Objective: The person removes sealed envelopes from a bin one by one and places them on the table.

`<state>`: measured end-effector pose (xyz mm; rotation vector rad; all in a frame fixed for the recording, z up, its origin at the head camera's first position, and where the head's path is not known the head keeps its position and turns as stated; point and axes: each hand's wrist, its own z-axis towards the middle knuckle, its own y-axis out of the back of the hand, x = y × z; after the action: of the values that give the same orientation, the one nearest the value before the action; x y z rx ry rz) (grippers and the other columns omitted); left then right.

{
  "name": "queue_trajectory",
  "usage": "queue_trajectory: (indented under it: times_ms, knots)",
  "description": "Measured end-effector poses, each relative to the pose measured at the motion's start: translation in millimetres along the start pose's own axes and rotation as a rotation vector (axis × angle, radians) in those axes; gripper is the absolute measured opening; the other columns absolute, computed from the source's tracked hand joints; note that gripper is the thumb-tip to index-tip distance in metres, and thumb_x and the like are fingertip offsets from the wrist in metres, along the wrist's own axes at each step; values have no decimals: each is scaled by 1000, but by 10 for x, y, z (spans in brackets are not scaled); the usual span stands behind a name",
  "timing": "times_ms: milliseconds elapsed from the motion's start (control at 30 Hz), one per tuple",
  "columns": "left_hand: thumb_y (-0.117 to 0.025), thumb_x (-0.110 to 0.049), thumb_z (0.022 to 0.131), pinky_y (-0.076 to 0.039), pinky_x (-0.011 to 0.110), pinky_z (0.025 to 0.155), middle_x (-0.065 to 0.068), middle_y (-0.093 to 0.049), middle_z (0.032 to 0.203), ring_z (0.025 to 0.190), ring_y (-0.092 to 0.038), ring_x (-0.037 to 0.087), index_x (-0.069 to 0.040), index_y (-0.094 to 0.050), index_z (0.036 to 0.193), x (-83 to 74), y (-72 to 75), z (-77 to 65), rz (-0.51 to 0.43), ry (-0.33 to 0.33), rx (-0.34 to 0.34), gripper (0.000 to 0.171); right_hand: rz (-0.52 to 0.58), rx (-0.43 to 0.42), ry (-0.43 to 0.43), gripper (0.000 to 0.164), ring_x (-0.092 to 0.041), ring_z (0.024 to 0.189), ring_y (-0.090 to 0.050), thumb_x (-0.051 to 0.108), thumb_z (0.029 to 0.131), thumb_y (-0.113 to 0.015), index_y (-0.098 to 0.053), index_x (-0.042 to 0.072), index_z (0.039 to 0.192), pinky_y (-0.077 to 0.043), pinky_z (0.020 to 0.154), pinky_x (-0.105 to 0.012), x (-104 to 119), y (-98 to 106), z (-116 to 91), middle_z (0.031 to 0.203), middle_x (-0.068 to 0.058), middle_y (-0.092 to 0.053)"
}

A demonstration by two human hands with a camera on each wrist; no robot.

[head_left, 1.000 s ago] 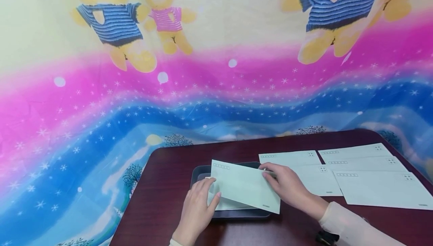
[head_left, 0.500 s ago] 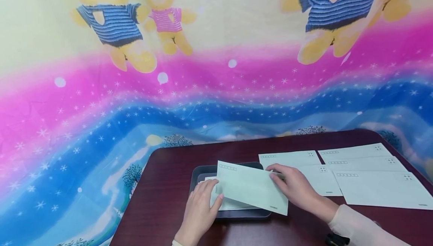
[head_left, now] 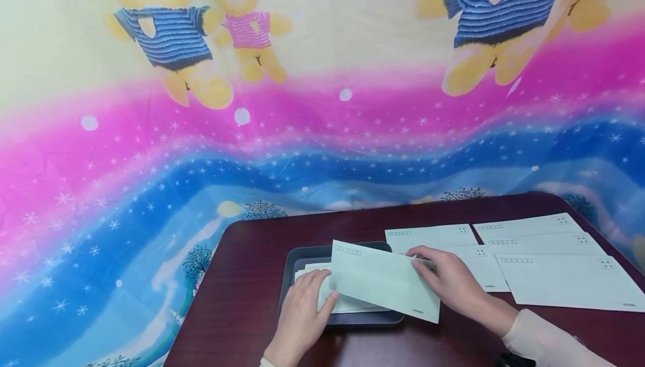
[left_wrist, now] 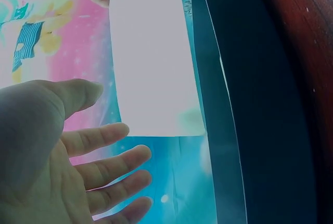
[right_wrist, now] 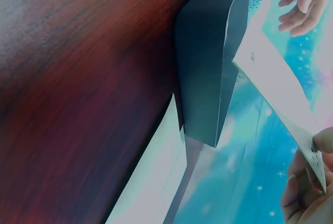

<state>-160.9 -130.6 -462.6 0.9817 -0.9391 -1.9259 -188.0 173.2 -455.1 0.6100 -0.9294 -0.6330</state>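
My right hand [head_left: 456,286] pinches a pale envelope [head_left: 385,282] at its upper right corner, thumb in front and fingers behind. The envelope is tilted above a dark grey tray [head_left: 363,320], its left end higher than its lower right corner. In the right wrist view, the thumb and curled fingers [right_wrist: 299,180] hold one end of it. My left hand [head_left: 303,314] is at the envelope's left edge, its fingers loosely extended and spread. The left wrist view has the thumb and fingers [left_wrist: 112,167] apart, with nothing between them. More envelopes [head_left: 355,304] lie in the tray, partly hidden.
To the right, several envelopes [head_left: 569,280] lie overlapping in two groups on the dark red-brown table [head_left: 242,277]. Behind the table hangs a colourful cloth [head_left: 312,109] printed with teddy bears. A dark object [head_left: 514,360] shows beneath the right sleeve.
The right hand has drawn the envelope to the right across the tray, exposing more of the envelopes beneath. My left hand has shifted slightly right too.
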Motion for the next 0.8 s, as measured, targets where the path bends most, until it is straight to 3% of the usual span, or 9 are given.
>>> queue_trajectory:
  times_ms: [567, 800]
  knots:
    - [-60, -37, 88, -46, 46, 87, 0, -62, 118, 112, -54, 20, -15, -61, 121, -42, -53, -9, 7, -38, 2, 40, -9, -5, -40, 20, -16, 91, -65, 25, 93, -56, -68, 19, 108, -51, 72, -40, -142, 153, -133, 102, 3, -69]
    - [-60, -36, 88, -46, 46, 85, 0, -62, 119, 113, -54, 21, -15, -61, 121, -74, -83, -21, 3, -52, -3, 39, 15, 5, -56, 21, -7, 81, -63, 25, 93, -55, -67, 16, 108, -49, 65, -34, -219, 266, -129, 101, 0, -69]
